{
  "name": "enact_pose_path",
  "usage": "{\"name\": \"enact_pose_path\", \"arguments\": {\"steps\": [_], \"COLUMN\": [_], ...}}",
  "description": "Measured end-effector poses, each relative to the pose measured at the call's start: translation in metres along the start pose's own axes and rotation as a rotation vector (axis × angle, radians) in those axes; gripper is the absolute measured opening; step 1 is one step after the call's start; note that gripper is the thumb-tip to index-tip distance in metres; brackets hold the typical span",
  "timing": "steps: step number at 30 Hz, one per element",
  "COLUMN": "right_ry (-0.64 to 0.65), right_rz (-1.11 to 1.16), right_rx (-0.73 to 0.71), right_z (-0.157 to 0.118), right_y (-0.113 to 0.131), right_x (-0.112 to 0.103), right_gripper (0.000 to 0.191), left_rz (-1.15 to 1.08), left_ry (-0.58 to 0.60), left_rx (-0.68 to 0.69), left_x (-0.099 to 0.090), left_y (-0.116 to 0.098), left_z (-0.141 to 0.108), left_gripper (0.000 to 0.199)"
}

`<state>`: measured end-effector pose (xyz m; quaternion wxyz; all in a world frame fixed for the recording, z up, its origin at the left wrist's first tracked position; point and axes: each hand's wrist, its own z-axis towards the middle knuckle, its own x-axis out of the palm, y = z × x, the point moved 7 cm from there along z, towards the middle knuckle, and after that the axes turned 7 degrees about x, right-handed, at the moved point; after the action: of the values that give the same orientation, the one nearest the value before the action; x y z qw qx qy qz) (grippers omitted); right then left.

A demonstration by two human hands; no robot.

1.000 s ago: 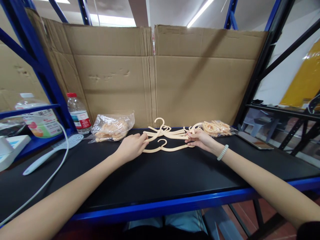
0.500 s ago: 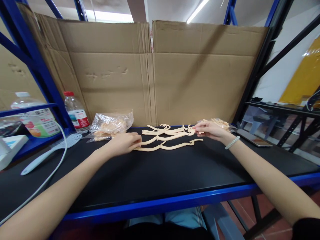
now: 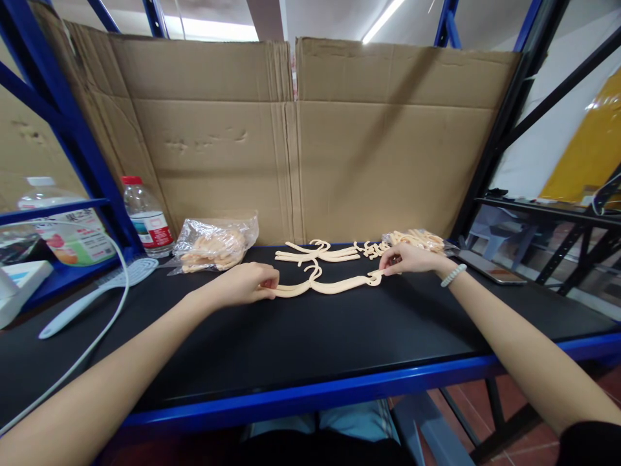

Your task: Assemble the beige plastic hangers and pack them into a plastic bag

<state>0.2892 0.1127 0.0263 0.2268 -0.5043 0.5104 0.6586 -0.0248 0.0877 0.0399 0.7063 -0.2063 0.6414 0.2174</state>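
In front of me on the black table lie cream plastic clothes hangers (image 3: 339,285), laid one against another with curved hooks up at the middle. My left hand (image 3: 255,283) is closed around their left end, fingertips hidden behind the knuckles. At the right end, my right hand (image 3: 405,259) pinches the small hook-shaped piece (image 3: 374,278) at the tip of the hangers. Behind them rests a stack of similar hangers (image 3: 334,256). Several small cream hook pieces (image 3: 371,250) are piled just left of my right hand.
A clear bag of cream parts (image 3: 218,246) sits at the back left, another bag (image 3: 424,240) at the back right. A phone (image 3: 490,267) lies on the right. On the left are a hairbrush (image 3: 97,294), a white cable (image 3: 109,323) and a bottle (image 3: 148,217). Cardboard (image 3: 388,149) walls the back.
The rear hanger of the front two has come toward me and now lies against the nearer one. My right hand has moved slightly right and nearer; my left hand shifted a little.
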Motion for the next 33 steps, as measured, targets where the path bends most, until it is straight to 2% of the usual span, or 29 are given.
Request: {"name": "enact_pose_path", "arguments": {"steps": [6,10,13,17,22,26,33], "right_ry": [-0.016,-0.013,-0.027,-0.115,-0.117,-0.055,-0.043], "right_rz": [-0.018,-0.003,0.017,0.043,-0.005,0.015,0.028], "right_rx": [0.048,0.05,0.04,-0.012,-0.129,-0.126,-0.103], "right_z": [0.004,0.003,0.002,0.002,0.006,0.008,0.01], "right_y": [-0.011,-0.009,-0.002,0.013,0.032,0.036,0.024], "right_x": [0.003,0.004,0.004,0.006,0.022,0.031,0.029], "right_gripper": [0.035,0.035,0.037,0.041,0.044,0.034,0.026], "left_rz": [0.025,0.04,0.04,0.049,-0.005,-0.043,-0.07], "left_ry": [-0.004,-0.015,-0.004,0.044,0.059,0.028,-0.039], "left_rx": [0.004,-0.004,-0.015,-0.081,-0.113,-0.083,0.012], "left_x": [0.001,-0.001,-0.003,-0.002,0.001,0.003,0.009], "left_y": [0.002,0.005,0.005,0.01,0.018,0.018,0.012], "left_z": [-0.001,-0.003,-0.003,-0.004,-0.007,-0.005,0.001], "left_gripper": [0.009,0.01,0.011,0.017,0.023,0.017,0.02]}}
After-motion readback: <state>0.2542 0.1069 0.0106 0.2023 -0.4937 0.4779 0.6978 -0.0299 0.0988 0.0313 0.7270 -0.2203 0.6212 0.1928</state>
